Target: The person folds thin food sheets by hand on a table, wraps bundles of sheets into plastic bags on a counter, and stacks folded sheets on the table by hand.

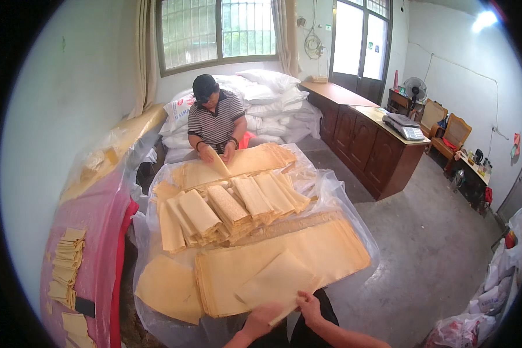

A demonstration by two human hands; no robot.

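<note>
Folding: a thin yellow sheet [278, 281] at the near edge of the tabletop [354, 197] is being worked, its near corner turned up between both hands.
Left hand [264, 318]: closed on the sheet's near edge, fingers curled under it, thumb on top.
Right hand [309, 306]: pinching the same edge just beside the left, fingers bent onto the sheet.
Sheet position: on top of a flat stack of like sheets [296, 255] that runs along the near edge toward the right corner.
Step in hand: by my reading, the top sheet is being lifted and creased, the fold only started.
Next move calls for: a steady pull on one layer alone; the sheets look thin and close-packed, so a second one could come up with it.
Folded bundles [232, 206]: rows of narrow folded pieces across the middle of the tabletop, touching one another.
Loose sheet [168, 287]: lies toward the near left corner, partly under the stack.
Plastic film [330, 185]: clear cover under everything, spilling over the edges.
Co-worker [216, 119]: seated at the far edge, hands on another sheet [220, 162].
Left side: pink-covered surface [98, 232] bearing small folded pieces [66, 261].
</note>
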